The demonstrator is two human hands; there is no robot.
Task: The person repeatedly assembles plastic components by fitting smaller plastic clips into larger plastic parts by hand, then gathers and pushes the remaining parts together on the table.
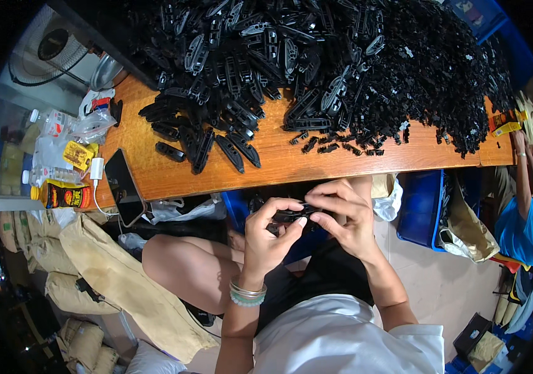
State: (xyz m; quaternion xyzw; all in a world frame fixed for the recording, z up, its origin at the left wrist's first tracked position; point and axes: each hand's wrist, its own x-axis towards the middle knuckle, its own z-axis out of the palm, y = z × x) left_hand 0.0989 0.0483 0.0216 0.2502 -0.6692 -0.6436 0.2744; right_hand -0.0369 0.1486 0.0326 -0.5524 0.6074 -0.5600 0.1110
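Observation:
Just past the table's front edge, above my lap, my left hand (271, 235) grips a dark black plastic part (286, 216) between thumb and fingers. My right hand (348, 215) closes on the right end of the same part, its thumb and fingertips pinched together. Whether a smaller clip sits between the right fingertips is hidden. On the wooden table (272, 168) ahead lies a heap of long, curved black plastic parts (232, 75). To its right spreads a pile of small black clips (428, 81), with several loose ones (341, 148) near the front edge.
A phone (124, 187) with a white charging cable, plastic bottles (63, 194) and a fan (51, 47) are at the left. A blue crate (417, 209) stands right of my hands. Brown sacks (123, 287) lie at lower left. Another person in a blue shirt (528, 227) works at far right.

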